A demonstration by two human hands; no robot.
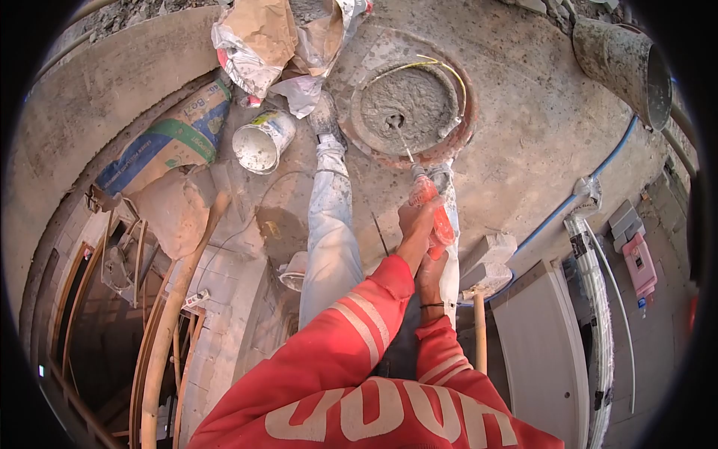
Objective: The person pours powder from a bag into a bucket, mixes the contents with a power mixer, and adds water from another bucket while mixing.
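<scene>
A red power tool [443, 228] with a long thin shaft lies between my legs. My left hand [416, 218] is wrapped round its front part, just behind the shaft. Closer to my body, my right hand [431, 275] grips the rear end. The shaft reaches into grey wet mortar [419, 101], where its tip is sunk in a small hollow. That mortar fills a round bucket with a yellowish wire handle [458, 78]. Around the bucket runs a wide reddish-brown round rim [469, 120].
Left of the bucket are torn paper bags [258, 45], a white bucket [263, 142] and a blue-green sack [172, 138]. A wooden handle [179, 299] leans at the left. A large pipe [621, 71], blue hose [542, 224] and pink case [638, 262] are at the right.
</scene>
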